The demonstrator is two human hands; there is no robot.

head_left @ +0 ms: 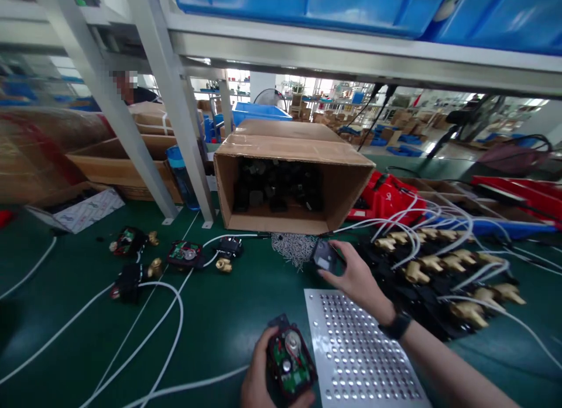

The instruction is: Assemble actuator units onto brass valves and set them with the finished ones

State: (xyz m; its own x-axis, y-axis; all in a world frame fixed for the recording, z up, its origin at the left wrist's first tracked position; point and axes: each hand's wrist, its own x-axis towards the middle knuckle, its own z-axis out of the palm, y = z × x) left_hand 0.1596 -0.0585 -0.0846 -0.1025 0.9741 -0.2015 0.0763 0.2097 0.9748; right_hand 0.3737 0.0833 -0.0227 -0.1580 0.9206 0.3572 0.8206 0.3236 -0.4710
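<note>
An open black housing [292, 361] with a green circuit board, a round silver component and red wires shows its inner side in the left hand [259, 376], tilted above the near edge of the green surface [211, 332], close to its middle. A dark, boxy cover [325, 257] with a paler, shiny face is gripped between the thumb and fingers of the right hand [353, 276], farther from the near edge, beside a pile of small silver screws [293, 249]. The two pieces are apart.
</note>
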